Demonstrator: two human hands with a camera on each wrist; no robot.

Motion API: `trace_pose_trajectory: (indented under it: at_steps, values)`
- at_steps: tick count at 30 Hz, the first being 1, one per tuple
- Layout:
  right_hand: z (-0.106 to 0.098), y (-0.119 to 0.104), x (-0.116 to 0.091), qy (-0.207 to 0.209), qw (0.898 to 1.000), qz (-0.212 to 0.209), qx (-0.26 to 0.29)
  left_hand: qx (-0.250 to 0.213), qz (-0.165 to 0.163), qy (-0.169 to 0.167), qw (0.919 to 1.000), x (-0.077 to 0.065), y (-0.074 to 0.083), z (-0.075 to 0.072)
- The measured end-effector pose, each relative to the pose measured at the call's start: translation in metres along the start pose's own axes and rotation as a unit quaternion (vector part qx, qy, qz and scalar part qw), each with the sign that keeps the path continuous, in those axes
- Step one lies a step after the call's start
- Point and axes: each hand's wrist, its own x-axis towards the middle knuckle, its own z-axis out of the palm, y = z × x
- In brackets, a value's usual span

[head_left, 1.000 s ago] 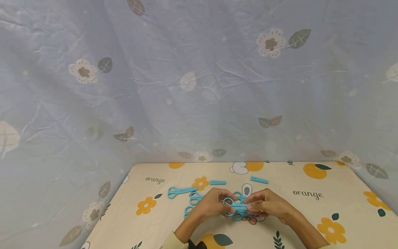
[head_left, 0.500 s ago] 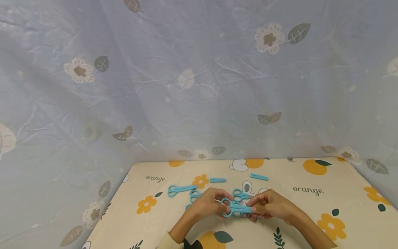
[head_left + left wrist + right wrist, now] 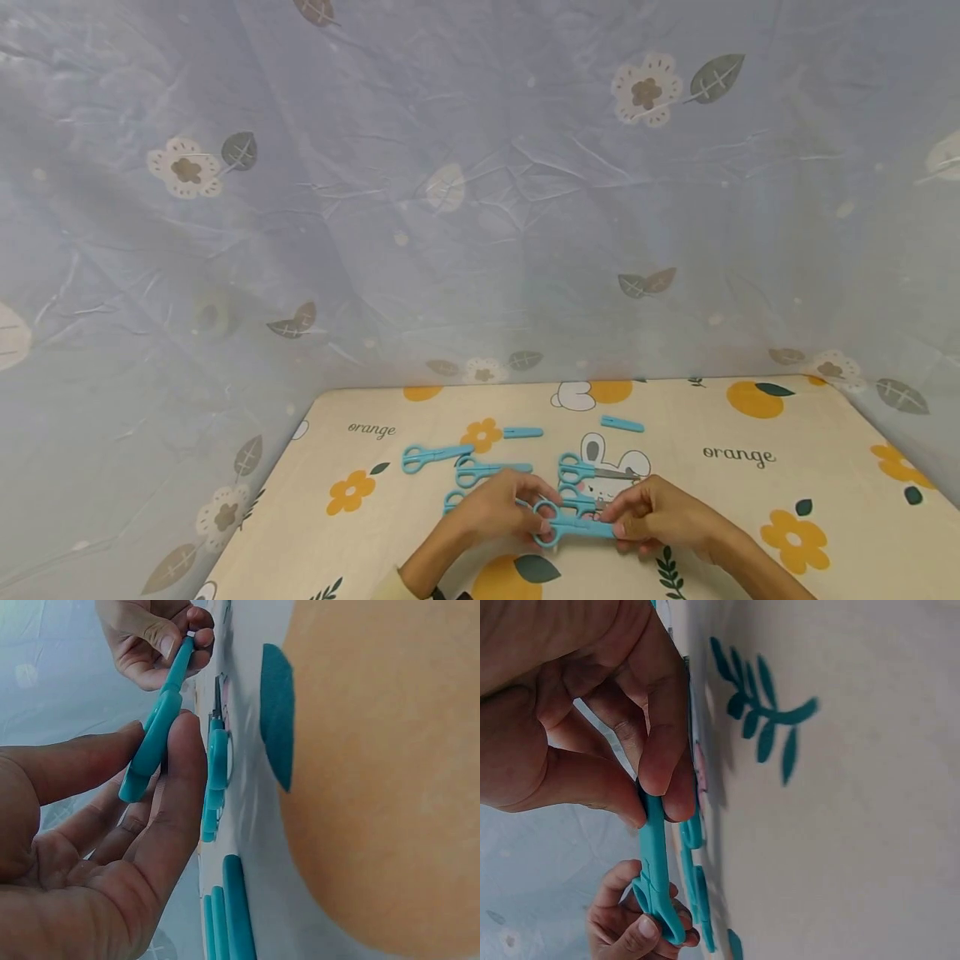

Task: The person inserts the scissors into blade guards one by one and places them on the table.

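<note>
Both hands hold one pair of light-blue scissors [image 3: 576, 525] low over the table. My left hand [image 3: 501, 510] pinches its finger loops between thumb and fingers. At the other end, my right hand [image 3: 660, 512] pinches the tip of the blue blade cover [image 3: 652, 840], which hides the blades. Just beyond lie two scissors with bare metal blades: the farther scissors [image 3: 576, 469] show fully, while the nearer scissors [image 3: 579, 500] are partly behind the right fingers. In the left wrist view, the held loops [image 3: 154, 742] sit between thumb and index finger.
Left of the hands lie covered blue scissors [image 3: 435, 457], a second covered pair [image 3: 487, 471], and a third [image 3: 453, 500] mostly behind the left hand. Two loose blade covers lie farther back, a left cover [image 3: 522, 432] and a right cover [image 3: 622, 423]. A patterned curtain [image 3: 480, 208] surrounds the table.
Both hands have drawn the held scissors toward the person, off the bare-bladed pairs they overlapped. More of those two pairs now shows. The camera view has shifted slightly.
</note>
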Motion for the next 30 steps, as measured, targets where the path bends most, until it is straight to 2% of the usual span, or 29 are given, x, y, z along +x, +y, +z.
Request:
trace_pose_trajectory:
  at_steps: [6, 19, 30]
  values:
    - [0.003, 0.006, -0.004, -0.009, 1.000, -0.001, 0.004, -0.017, -0.004, -0.015, 0.9997, -0.003, -0.006, 0.001]
    - [0.004, 0.011, -0.006, 0.000, 1.000, 0.009, -0.003, -0.023, -0.014, -0.020, 0.9994, -0.004, -0.015, 0.001]
    - [0.005, 0.013, -0.007, -0.006, 1.000, 0.001, 0.003, -0.022, -0.003, -0.026, 0.9994, -0.005, -0.018, 0.001]
